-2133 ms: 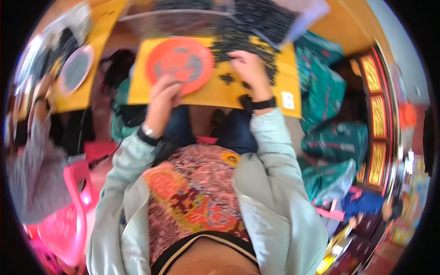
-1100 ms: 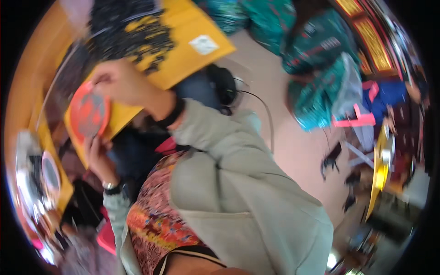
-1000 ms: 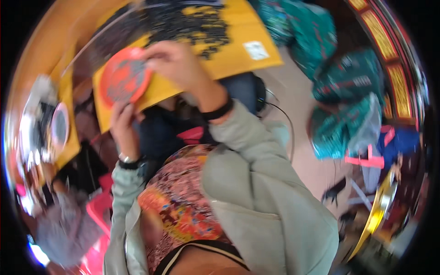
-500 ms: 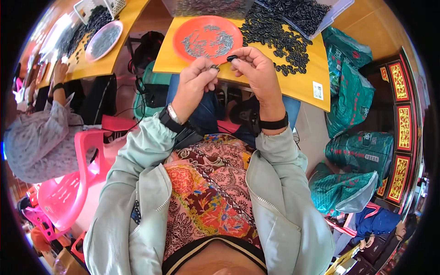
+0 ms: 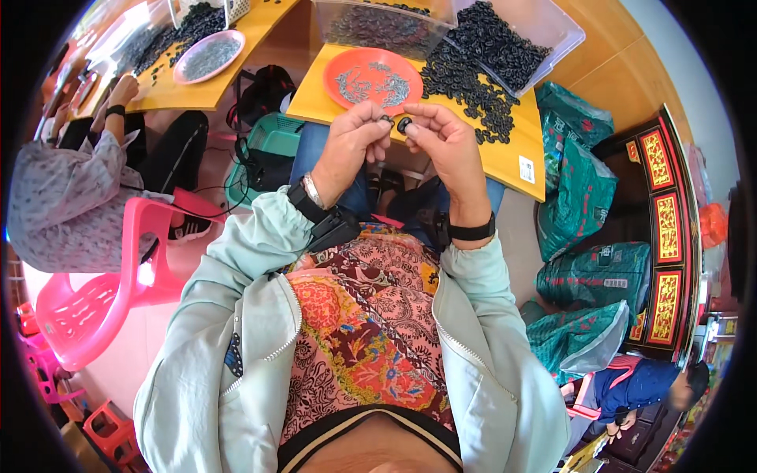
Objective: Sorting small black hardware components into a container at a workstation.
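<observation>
My right hand [image 5: 448, 140] pinches a small black ring-shaped piece [image 5: 404, 125] between thumb and fingertips. Close beside it, my left hand [image 5: 352, 146] is closed in a pinch, with something tiny and dark at the fingertips that is too small to name. Both hands hover at the near edge of the yellow table [image 5: 516, 146]. Just beyond them lies a red plate [image 5: 371, 55] of small silvery metal pieces [image 5: 392, 87]. To its right, many loose black pieces [image 5: 493, 110] are spread over the tabletop.
Clear plastic bins [image 5: 579, 35] of black pieces stand at the table's back. Green woven sacks [image 5: 583, 193] line the right side. At left, a person [image 5: 75, 205] works at another table with a pink plate [image 5: 183, 72]; a pink chair [image 5: 130, 260] stands nearby. Another person [image 5: 643, 390] is at lower right.
The whole view has shifted, so the table sits lower and further left. The black piece in my right hand has turned and shows more of its ring face. Both hands keep their pinch.
</observation>
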{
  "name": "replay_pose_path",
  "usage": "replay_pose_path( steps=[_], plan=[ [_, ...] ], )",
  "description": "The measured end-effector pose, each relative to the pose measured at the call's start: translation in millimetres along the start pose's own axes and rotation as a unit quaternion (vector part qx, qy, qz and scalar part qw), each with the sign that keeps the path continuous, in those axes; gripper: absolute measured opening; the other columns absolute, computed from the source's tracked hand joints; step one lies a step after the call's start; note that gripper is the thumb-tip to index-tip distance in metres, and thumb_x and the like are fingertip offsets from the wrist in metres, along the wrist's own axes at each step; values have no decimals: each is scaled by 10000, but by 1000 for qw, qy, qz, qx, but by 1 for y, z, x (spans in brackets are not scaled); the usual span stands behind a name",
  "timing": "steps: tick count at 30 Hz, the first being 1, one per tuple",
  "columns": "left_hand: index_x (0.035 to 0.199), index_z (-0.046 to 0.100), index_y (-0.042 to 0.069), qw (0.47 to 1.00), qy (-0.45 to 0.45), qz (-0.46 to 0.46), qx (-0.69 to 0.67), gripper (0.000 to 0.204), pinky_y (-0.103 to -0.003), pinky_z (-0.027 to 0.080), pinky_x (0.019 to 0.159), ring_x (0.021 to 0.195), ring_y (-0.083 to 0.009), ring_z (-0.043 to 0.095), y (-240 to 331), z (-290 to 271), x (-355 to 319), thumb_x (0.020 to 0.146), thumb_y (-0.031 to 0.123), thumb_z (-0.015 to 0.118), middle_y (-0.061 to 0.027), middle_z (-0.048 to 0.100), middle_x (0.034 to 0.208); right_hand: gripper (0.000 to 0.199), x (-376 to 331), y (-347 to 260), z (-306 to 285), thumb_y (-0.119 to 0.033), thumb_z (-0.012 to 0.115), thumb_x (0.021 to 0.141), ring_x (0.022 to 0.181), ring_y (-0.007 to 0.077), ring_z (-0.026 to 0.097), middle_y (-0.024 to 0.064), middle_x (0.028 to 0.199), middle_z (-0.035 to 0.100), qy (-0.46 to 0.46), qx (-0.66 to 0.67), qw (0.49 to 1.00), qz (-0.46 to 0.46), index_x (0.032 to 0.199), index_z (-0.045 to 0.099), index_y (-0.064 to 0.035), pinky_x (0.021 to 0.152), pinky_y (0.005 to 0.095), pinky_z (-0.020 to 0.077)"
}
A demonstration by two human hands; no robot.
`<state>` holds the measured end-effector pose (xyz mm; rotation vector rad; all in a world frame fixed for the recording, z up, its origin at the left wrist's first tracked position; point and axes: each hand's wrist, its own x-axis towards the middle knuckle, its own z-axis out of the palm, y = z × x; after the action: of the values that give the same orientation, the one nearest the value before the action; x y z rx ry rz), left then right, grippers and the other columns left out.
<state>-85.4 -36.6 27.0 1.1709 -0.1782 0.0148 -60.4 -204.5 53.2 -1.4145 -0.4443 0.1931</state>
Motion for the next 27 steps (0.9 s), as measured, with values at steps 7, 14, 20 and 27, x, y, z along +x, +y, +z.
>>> replay_pose_path(
  steps=[7,14,20,27],
  plan=[
    [852,526,71,999,-17,-27,-25,66,-175,367,465,522,-59,503,-4,-2,0,870,135,528,-1,555,677,219,3,6,-2,-26,610,842,737,82,593,31,857,631,-17,34,999,23,1059,589,2,675,201,478],
    [868,526,71,1000,-18,-18,-12,75,-171,368,481,545,-55,504,1,0,-1,883,144,522,1,554,686,220,5,17,-3,5,603,837,751,92,594,47,864,633,-30,96,995,24,1056,587,4,690,209,483],
    [882,538,46,1000,-8,-3,-3,99,-191,380,523,571,-81,519,5,3,-5,889,130,487,-17,569,695,225,1,9,8,16,607,827,739,89,576,45,855,626,-25,106,994,11,1051,592,8,679,206,474],
    [883,529,51,998,-1,-14,-54,70,-185,381,468,522,-76,511,-8,-3,0,887,116,503,-17,565,676,229,-2,11,11,1,624,815,701,74,559,30,826,623,12,54,998,9,1043,603,19,666,196,463]
  ],
)
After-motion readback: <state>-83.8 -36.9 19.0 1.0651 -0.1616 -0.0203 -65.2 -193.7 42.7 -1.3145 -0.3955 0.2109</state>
